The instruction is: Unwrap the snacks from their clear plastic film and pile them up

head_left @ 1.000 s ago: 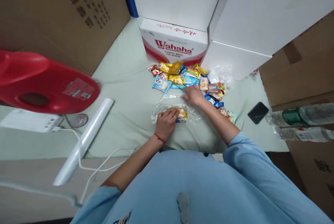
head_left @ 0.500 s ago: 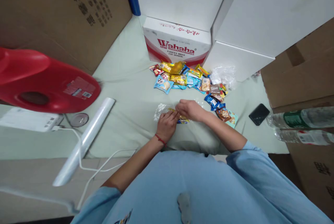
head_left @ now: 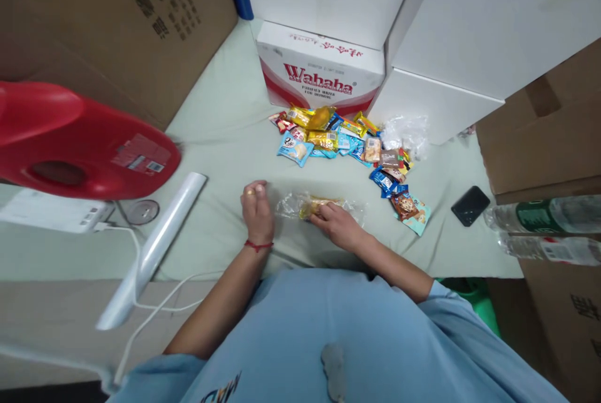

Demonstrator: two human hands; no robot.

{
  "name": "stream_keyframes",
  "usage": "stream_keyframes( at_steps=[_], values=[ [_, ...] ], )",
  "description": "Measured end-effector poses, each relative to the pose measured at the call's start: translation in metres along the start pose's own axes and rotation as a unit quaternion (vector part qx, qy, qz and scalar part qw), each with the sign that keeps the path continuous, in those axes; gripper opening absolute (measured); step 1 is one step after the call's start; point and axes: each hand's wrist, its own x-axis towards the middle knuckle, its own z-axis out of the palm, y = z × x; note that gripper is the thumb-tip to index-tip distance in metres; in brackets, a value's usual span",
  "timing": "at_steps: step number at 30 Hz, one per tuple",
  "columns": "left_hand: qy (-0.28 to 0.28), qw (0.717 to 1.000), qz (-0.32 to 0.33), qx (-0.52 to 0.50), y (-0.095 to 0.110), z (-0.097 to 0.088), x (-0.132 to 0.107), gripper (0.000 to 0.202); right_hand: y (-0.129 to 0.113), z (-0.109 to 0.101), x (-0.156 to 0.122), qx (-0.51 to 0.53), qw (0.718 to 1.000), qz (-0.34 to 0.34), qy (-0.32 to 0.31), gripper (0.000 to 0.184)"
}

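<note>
The right hand (head_left: 337, 225) clamps its grip on the wrapped packet (head_left: 308, 204), at its near side. The left hand (head_left: 258, 214) curls just beside, grip unclear.

A yellow packet (head_left: 307, 206) is loosely wrapped in clear, crinkled film (head_left: 288, 204), whose ends are spread out to left and right. The packet is laid flat, lengthwise from side to side, on pale green cloth (head_left: 216, 140). Its near side is touched and partly hidden by the right hand (head_left: 339, 225).
</note>
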Motion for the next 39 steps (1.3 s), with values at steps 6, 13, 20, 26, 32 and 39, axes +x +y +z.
stream_keyframes(
  at_steps=[6, 13, 20, 26, 32, 39],
  values=[
    [-0.151, 0.955, 0.042, 0.252, 0.014, 0.024, 0.007, 0.046, -0.006, -0.003, 0.001, 0.016, 0.999, 0.025, -0.013, 0.027],
    [-0.193, 0.971, 0.008, 0.143, 0.013, -0.027, -0.008, 0.013, 0.002, -0.011, -0.003, 0.127, 0.991, 0.045, 0.004, 0.031],
    [-0.271, 0.962, -0.019, 0.027, 0.044, 0.008, -0.028, 0.018, -0.001, -0.004, -0.004, 0.097, 0.994, 0.052, 0.003, 0.03],
    [-0.321, 0.907, 0.167, 0.215, 0.052, 0.041, -0.044, 0.028, -0.003, 0.001, -0.024, 0.116, 0.992, 0.005, 0.052, 0.024],
    [-0.226, 0.873, 0.286, 0.325, 0.046, 0.04, -0.063, 0.024, 0.004, 0.0, -0.05, 0.141, 0.927, 0.281, 0.205, 0.045],
    [-0.243, 0.871, 0.355, 0.239, 0.024, 0.043, -0.058, 0.028, 0.025, -0.008, -0.069, 0.119, 0.923, 0.339, 0.135, 0.017]
  ],
)
